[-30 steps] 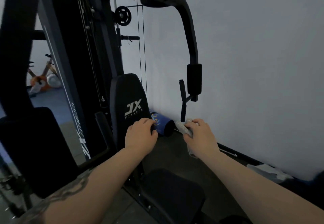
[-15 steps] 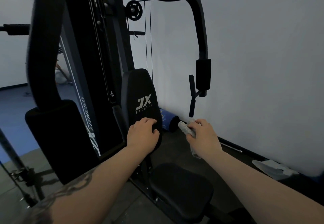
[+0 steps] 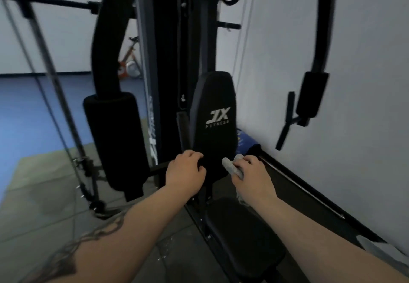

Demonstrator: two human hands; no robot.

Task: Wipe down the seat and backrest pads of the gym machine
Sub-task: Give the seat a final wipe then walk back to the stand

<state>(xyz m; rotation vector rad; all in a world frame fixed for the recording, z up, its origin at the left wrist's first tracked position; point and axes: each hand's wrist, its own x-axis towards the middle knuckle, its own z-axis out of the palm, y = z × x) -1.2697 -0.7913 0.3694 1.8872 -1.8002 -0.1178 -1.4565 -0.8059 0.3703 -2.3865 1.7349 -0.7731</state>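
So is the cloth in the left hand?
No, the grey cloth is bunched in the right hand; the left hand grips the backrest pad.

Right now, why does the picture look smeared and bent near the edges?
Head view: the wide lens bows the machine's upper arm; motion blur smears the cable and bar on the left. Dim light swallows detail on the black backrest pad and seat. Both hands stay fairly sharp.

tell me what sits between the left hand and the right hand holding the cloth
In the head view, the lower end of the black backrest pad lies between the left hand and the right hand, which grips the grey cloth.
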